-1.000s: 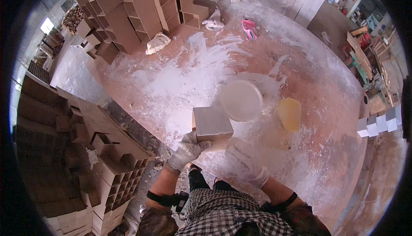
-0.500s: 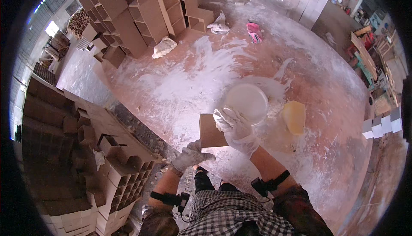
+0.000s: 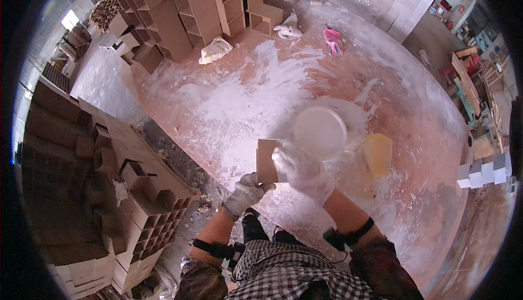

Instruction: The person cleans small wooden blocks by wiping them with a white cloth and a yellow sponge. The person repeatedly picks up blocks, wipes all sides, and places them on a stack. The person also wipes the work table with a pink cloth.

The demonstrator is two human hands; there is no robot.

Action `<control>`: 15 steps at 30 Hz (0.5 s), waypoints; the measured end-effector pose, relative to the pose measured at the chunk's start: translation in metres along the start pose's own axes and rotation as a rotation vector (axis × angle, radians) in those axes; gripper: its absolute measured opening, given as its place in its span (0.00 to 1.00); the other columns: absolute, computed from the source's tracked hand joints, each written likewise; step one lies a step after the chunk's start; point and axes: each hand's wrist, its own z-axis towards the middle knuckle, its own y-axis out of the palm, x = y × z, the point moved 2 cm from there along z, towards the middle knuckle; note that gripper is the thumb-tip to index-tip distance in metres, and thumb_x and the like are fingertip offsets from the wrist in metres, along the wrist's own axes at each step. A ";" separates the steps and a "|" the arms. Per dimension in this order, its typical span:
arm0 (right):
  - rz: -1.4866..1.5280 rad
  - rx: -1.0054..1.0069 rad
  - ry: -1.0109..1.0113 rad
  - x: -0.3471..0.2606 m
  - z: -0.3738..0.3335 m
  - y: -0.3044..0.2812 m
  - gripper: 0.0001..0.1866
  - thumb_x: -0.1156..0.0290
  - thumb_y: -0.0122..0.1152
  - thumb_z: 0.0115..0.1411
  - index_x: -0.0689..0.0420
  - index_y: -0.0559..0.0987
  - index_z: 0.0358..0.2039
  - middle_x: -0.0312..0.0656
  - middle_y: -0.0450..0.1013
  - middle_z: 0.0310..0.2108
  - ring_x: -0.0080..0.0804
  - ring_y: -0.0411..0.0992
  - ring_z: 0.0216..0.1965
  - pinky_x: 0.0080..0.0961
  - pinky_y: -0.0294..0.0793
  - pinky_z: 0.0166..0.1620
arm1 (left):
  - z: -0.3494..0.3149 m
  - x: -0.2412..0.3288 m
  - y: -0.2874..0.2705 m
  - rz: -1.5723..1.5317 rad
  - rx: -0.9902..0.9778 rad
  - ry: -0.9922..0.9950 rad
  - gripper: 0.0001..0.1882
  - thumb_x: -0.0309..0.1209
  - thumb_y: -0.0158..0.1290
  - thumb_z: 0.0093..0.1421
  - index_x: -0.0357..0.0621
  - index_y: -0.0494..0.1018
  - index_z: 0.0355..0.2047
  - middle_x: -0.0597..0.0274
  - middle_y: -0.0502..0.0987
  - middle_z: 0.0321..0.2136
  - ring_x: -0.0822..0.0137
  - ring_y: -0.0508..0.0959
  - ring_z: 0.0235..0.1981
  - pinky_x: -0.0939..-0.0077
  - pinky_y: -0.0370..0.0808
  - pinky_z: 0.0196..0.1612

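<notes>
My left hand (image 3: 245,194), in a grey-white knitted glove, grips the lower left corner of a brown box-like piece (image 3: 267,161) with a flat face. My right hand (image 3: 310,174), in a whitish glove, lies over the right side of that piece. A crumpled white cloth (image 3: 287,159) is bunched in it, though motion smears the fingers and the cloth. Just beyond the right hand stands a round white tub (image 3: 320,132), its contents pale. A yellow block (image 3: 377,154), like a sponge, lies to the tub's right.
White powder streaks the reddish floor (image 3: 245,93). Stacked brown open boxes (image 3: 155,213) rise at near left, more (image 3: 196,11) at the far left. A cream sack (image 3: 216,50), a white bag (image 3: 289,27) and a pink cloth (image 3: 333,41) lie ahead. Timber (image 3: 466,82) is at right.
My right hand has moved slightly right and down across the brown piece and is now blurred. My left hand has shifted a little up and right with the piece. The view has shifted slightly.
</notes>
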 end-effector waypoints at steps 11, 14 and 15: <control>-0.106 0.004 -0.271 -0.030 -0.032 -0.015 0.19 0.69 0.58 0.54 0.53 0.75 0.48 0.42 0.71 0.47 0.44 0.69 0.50 0.42 0.70 0.52 | -0.006 -0.006 0.003 0.038 0.024 0.051 0.11 0.34 0.61 0.56 0.47 0.78 0.38 0.55 0.80 0.31 0.61 0.80 0.32 0.68 0.76 0.35; -0.108 -0.029 -0.249 -0.015 -0.013 -0.017 0.20 0.70 0.59 0.53 0.55 0.74 0.49 0.44 0.71 0.48 0.43 0.69 0.51 0.41 0.70 0.53 | 0.002 0.021 0.005 0.244 0.015 0.041 0.10 0.35 0.61 0.56 0.45 0.78 0.36 0.55 0.80 0.31 0.59 0.80 0.32 0.67 0.76 0.35; -0.175 -0.056 -0.270 -0.006 -0.001 -0.016 0.19 0.72 0.59 0.53 0.58 0.75 0.47 0.48 0.72 0.47 0.41 0.69 0.52 0.41 0.70 0.55 | 0.006 0.033 0.007 0.321 0.005 0.054 0.11 0.35 0.61 0.55 0.45 0.77 0.36 0.55 0.80 0.31 0.59 0.80 0.31 0.67 0.76 0.34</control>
